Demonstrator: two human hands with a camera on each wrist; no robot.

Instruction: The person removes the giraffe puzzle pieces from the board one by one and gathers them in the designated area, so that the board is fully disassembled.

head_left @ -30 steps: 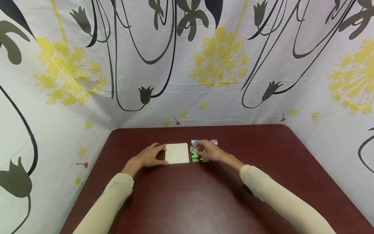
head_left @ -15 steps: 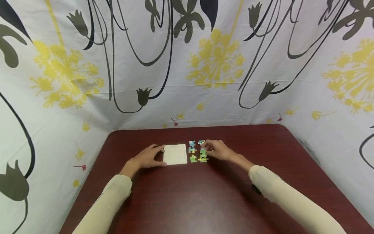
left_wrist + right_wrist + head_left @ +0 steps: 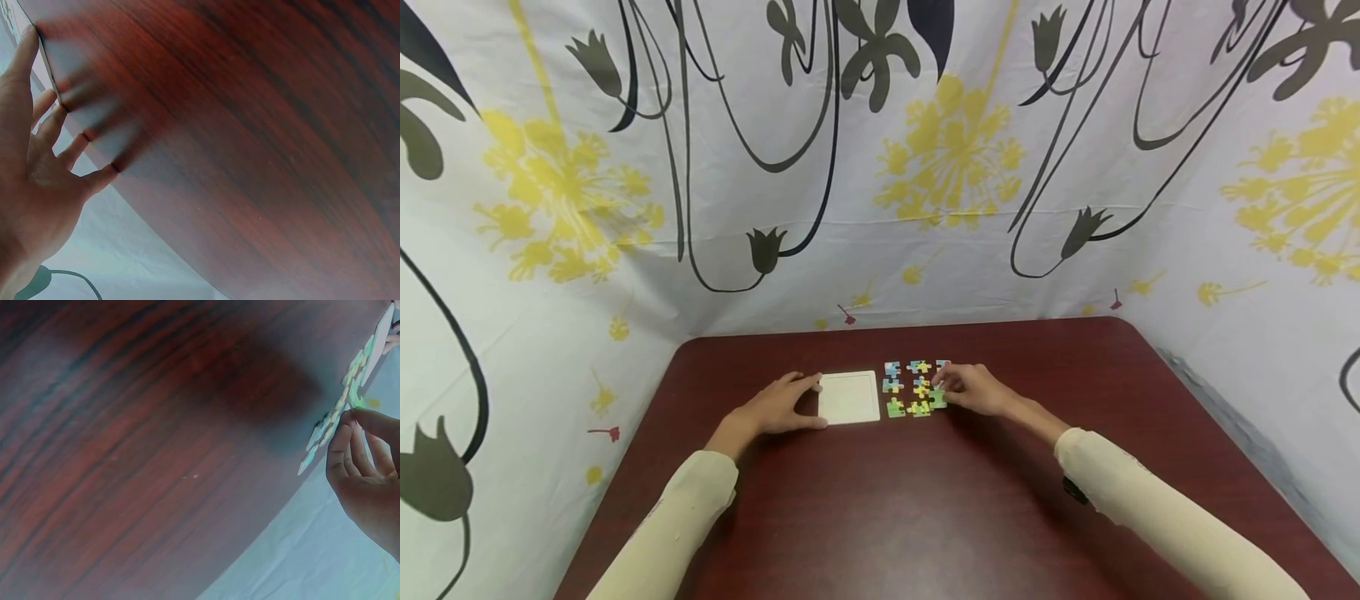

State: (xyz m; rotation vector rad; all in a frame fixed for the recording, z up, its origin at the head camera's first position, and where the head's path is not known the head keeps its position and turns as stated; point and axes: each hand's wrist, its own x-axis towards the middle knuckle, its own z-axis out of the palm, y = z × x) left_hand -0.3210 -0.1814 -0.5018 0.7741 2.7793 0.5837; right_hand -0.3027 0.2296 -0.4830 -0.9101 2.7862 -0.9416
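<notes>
My left hand [image 3: 781, 405] rests at the left side of a flat, cream-coloured square tray [image 3: 849, 397], thumb and fingertips spread along its edge. In the left wrist view, the fingers of the left hand [image 3: 47, 156] reach out to the table and the tray's rim. Right of the tray lie several small jigsaw puzzle pieces [image 3: 892, 385] in blue, green and yellow, set out in rough columns. My right hand [image 3: 976, 389] pinches a green puzzle piece [image 3: 937, 398] between thumb and fingertips, at the right side of the group. The right wrist view shows this green piece [image 3: 355, 395] raised and tilted.
The pieces and tray lie toward the far side of a dark red-brown wooden table [image 3: 880, 500] with rounded corners. A white cloth [image 3: 820, 192] printed with yellow and grey flowers hangs behind the table and along its sides.
My right hand has moved to the right across the pieces with the green puzzle piece, uncovering the left and middle columns. The left hand has stayed at the tray's edge.
</notes>
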